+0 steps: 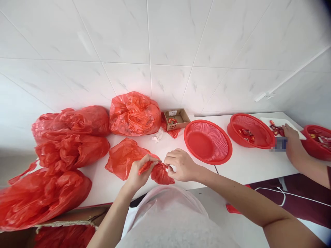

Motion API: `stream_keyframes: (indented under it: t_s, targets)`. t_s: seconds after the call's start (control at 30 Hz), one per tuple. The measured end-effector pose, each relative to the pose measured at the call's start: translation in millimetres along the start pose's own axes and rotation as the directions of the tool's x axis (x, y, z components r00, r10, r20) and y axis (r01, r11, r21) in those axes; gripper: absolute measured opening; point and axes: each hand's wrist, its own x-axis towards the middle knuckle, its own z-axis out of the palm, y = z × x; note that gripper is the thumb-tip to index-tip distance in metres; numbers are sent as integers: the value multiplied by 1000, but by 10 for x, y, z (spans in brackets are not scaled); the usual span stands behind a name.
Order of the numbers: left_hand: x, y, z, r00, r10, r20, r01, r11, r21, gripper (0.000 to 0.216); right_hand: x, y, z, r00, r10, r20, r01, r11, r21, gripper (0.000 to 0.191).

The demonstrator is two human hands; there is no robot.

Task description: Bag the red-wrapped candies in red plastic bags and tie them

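Near the table's front edge, a small red plastic bag [162,174] with a bunched-up neck is between my hands. My left hand [141,171] pinches gathered red plastic at the bag's left side. On the other side, the fingertips of my right hand [180,164] close on the twisted neck. What the small bag contains cannot be made out. Just beyond my left hand, a flat, loose red plastic bag [123,156] lies on the white table [99,175]. Right of my right hand stands a red mesh basket [200,143] with nothing visible in it.
Stuffed red bags [135,113] line the back and left. A small cardboard box [181,120] and crumpled tissue [157,135] sit behind. At right, another basket [252,129] holds small red packets; a co-worker's hand [289,132] touches packets on a white sheet. An open carton [67,218] stands lower left.
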Motion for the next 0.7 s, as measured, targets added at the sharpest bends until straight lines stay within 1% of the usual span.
stream_keyframes:
  t_s: [0.13,0.2,0.27,0.3,0.37,0.43,0.47,0.5,0.57,0.63,0.7]
  targets:
    - [-76,-96,-90,997,25,-72,-24,1000,9,10,-61,-47,24,1000,22,-5,-22,998,56,12]
    - [-120,-95,-126,996,-1,-92,-1,1000,-23,10,-40,-82,15,1000,21,5,-21,997,75,12]
    - [-181,-43,-175,992,-52,-119,44,997,-69,11,7,-135,8,1000,28,14,-30,993,113,12]
    - [-224,-3,-212,988,-84,-130,73,993,-88,12,36,-167,9,999,41,15,-43,988,150,12]
    - [-336,86,-319,979,-137,-152,122,987,-106,15,97,-241,24,997,78,21,-80,957,280,12]
    - [-480,151,-475,967,-165,-196,148,984,-99,17,154,-311,61,994,103,33,-107,891,442,10]
    - [-559,167,-570,956,-174,-236,155,983,-99,18,180,-338,87,993,109,34,-111,855,506,10]
    - [-644,171,-674,940,-184,-287,159,981,-109,18,202,-355,117,993,115,29,-112,827,550,10]
    - [-828,153,-903,881,-234,-410,179,969,-168,20,231,-359,188,990,143,14,-125,806,578,10]
    - [-1041,118,-1149,790,-310,-529,200,946,-255,22,227,-326,274,980,196,26,-175,799,575,9]
    - [-1295,76,-1407,676,-349,-650,213,936,-281,24,184,-277,370,962,261,79,-258,775,577,8]
